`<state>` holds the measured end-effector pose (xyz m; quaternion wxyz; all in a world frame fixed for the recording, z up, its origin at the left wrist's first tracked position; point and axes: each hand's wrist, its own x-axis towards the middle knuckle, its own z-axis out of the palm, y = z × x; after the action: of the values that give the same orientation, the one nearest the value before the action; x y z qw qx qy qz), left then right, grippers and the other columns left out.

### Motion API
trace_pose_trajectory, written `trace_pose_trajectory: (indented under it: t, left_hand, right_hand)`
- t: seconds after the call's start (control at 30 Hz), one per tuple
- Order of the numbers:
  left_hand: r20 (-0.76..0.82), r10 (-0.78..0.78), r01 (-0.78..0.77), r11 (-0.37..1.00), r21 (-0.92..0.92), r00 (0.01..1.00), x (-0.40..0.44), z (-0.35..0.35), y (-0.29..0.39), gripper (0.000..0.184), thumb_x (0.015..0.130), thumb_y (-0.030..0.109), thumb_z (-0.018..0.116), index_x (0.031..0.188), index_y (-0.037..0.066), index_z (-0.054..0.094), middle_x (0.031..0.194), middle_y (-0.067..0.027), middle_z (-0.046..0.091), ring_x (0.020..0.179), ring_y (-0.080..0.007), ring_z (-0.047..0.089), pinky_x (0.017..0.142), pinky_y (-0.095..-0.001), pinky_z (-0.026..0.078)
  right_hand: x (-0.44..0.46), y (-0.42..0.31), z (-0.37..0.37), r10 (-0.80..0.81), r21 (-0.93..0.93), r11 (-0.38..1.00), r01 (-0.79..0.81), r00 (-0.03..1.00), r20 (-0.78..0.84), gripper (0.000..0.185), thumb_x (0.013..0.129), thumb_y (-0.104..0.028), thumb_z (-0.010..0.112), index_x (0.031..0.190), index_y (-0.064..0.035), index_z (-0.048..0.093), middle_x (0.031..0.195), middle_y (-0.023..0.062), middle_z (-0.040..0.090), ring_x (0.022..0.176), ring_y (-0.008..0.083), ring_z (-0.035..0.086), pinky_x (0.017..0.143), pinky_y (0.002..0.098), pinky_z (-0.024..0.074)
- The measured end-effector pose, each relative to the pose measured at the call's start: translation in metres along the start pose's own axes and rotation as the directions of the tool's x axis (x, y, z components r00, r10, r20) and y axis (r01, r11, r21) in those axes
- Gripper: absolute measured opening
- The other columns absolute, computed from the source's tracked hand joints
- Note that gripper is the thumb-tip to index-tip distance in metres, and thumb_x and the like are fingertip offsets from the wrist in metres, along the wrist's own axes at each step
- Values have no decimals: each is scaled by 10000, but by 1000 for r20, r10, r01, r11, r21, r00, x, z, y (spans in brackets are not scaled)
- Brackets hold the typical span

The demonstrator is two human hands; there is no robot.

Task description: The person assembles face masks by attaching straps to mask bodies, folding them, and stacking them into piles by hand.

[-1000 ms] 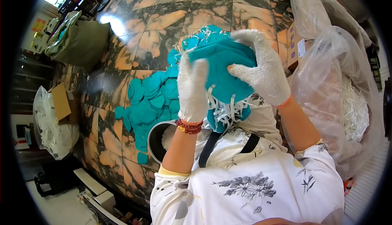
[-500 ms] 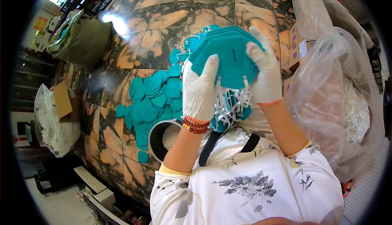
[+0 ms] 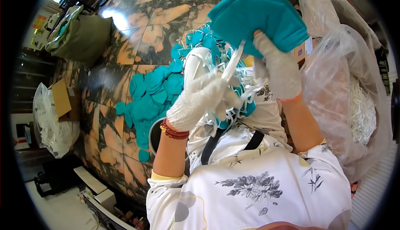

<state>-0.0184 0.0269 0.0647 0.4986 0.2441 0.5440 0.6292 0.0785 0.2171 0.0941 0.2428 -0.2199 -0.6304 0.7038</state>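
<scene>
My right hand [image 3: 281,69], in a white knitted glove, grips a teal face mask [image 3: 260,19] by its lower edge; layered edges suggest a stack. The mask is raised and tilted ahead of my lap. White elastic straps [image 3: 234,62] hang from it down to my left hand [image 3: 204,98]. That gloved hand is closed on the straps, its fingers slightly blurred by motion. Below and between my hands, more teal masks [image 3: 249,108] with tangled white straps lie on my lap. Part of this heap is hidden behind the left hand.
Loose teal pieces [image 3: 152,98] are piled on the marble floor at the left, beside a grey bucket [image 3: 155,138]. A green sack [image 3: 85,38] stands farther back. Clear plastic bags [image 3: 333,88] with white straps rise at the right. A cardboard box [image 3: 62,98] stands far left.
My right hand has raised the mask up and to the right. My left hand has let go of the mask's side, moved down, and taken hold of the white straps.
</scene>
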Motion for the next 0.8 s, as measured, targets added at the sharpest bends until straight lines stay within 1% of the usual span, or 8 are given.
trace_pose_trajectory:
  t: [0.17,0.37,0.5,0.6,0.67,0.7,0.73,0.8]
  left_hand:
    - [151,-113,135,980,-147,982,-17,-1,-5,431,980,299,632,1211,-63,592,903,-123,718,683,-146,680,564,-232,510]
    - [141,-133,140,989,-45,981,-19,4,-15,322,1009,253,579,1146,-34,631,794,-67,672,713,-140,645,627,-244,494]
    - [156,-276,279,960,8,948,-21,2,-15,258,1021,203,547,1100,-20,651,718,-33,626,668,-122,609,625,-249,489]
    - [195,-310,279,945,168,931,-26,-3,-25,233,1022,169,539,1061,-27,659,714,-31,616,642,-93,598,571,-232,478]
    - [194,-388,347,914,211,901,-37,-6,-24,192,1016,137,555,1028,-19,667,770,-21,614,653,-81,584,576,-231,480]
    - [182,-454,402,877,263,872,-41,-6,-13,197,1021,155,566,1038,-11,671,805,-11,612,676,-82,580,605,-238,493]
    - [167,-517,451,835,314,840,-44,-7,-6,202,1026,173,578,1049,-3,675,840,-1,610,699,-83,575,634,-246,506]
    - [253,-360,242,884,400,898,-51,-15,-4,172,1012,153,592,1051,0,662,863,-39,610,725,-108,585,639,-273,509]
  right_hand:
    - [8,-1,0,-53,100,993,63,994,-93,264,978,-342,637,915,-89,676,740,56,706,429,39,370,392,221,261]
    - [22,18,-23,-185,193,964,181,983,1,269,1029,-292,570,1099,-38,627,933,82,693,624,93,550,509,223,411]
    - [6,-13,1,87,621,776,-108,994,64,346,1081,-276,432,1240,12,543,1151,148,659,816,188,669,663,270,527]
    - [28,34,-51,-281,731,490,-476,708,649,415,1078,-359,421,1272,-23,567,1143,124,662,750,170,646,659,289,521]
    - [24,17,-65,-231,433,874,-222,593,771,314,1006,-263,558,1203,-23,610,1028,98,659,852,202,658,750,320,536]
    - [14,19,-76,-237,148,970,193,618,749,323,958,-234,622,1201,-22,619,1039,102,662,843,206,662,745,322,541]
    - [3,17,-80,-260,-188,813,551,633,729,349,909,-206,685,1199,-21,629,1050,106,665,833,209,665,741,325,545]
    - [-20,17,-62,-126,-241,858,453,641,758,357,889,-194,708,1198,-32,635,1074,141,664,859,266,667,763,362,540]
